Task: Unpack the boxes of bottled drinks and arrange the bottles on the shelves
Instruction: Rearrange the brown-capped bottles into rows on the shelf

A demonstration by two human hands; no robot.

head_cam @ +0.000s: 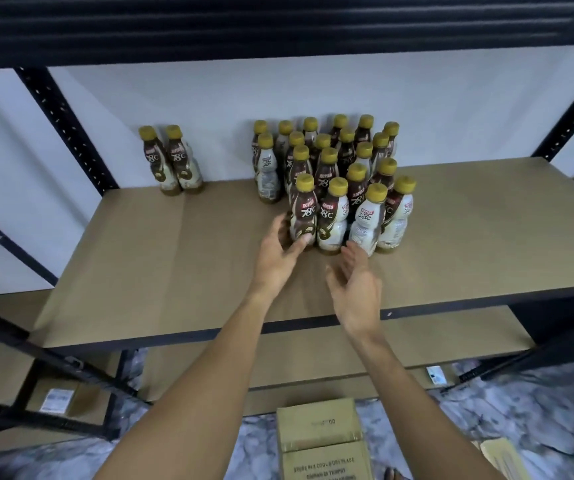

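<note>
Several yellow-capped coffee bottles (334, 161) stand clustered on the brown shelf board (181, 258), near its middle. Two more bottles (173, 161) stand apart at the back left. My left hand (280, 251) curls round the base of the front-left bottle (303, 213), thumb on its front. My right hand (356, 289) hovers with fingers straight, its fingertips just short of the tilted white-labelled bottle (368, 220). A cardboard box (320, 441) sits on the floor below me.
Black metal uprights (60, 126) frame the shelf on both sides. A lower shelf board (417, 341) lies underneath. Another carton with a label (58, 400) rests low at the left. The floor is marbled grey.
</note>
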